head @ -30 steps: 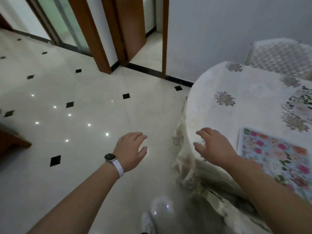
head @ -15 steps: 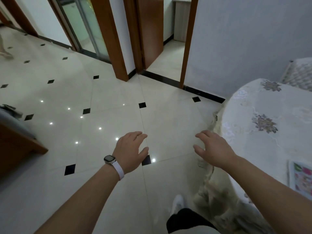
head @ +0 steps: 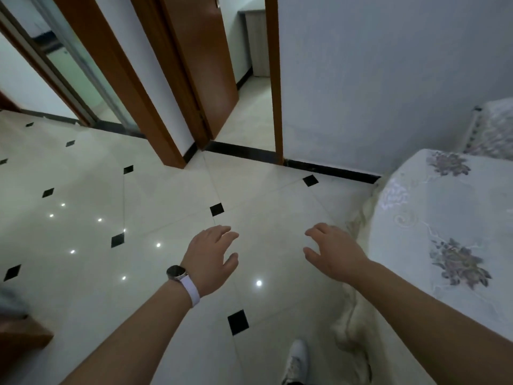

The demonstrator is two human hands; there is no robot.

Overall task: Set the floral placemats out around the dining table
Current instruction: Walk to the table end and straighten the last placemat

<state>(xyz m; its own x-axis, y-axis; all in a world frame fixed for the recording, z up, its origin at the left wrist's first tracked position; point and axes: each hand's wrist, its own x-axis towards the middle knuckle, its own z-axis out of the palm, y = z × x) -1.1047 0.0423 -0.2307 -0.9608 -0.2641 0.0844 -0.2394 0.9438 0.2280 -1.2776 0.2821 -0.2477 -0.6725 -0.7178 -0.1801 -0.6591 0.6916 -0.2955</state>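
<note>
The dining table (head: 433, 218), covered by a white embroidered cloth with grey flower motifs, fills the right side of the view. No floral placemat shows on the part of the table I can see. My left hand (head: 211, 257), with a watch on a white strap at the wrist, hovers over the floor with fingers spread and nothing in it. My right hand (head: 333, 251) hangs empty and open just left of the table's edge, not touching the cloth.
A glossy cream tiled floor (head: 138, 218) with small black diamonds spreads to the left. Wooden door frames (head: 155, 107) and an open doorway (head: 249, 101) stand ahead. A quilted chair back (head: 494, 129) rises behind the table. My white shoe (head: 298, 357) steps beside the hanging cloth.
The view has swung left and away from the table; the colourful placemats have left the frame. Both hands stay open and empty, now over the floor rather than the table edge.
</note>
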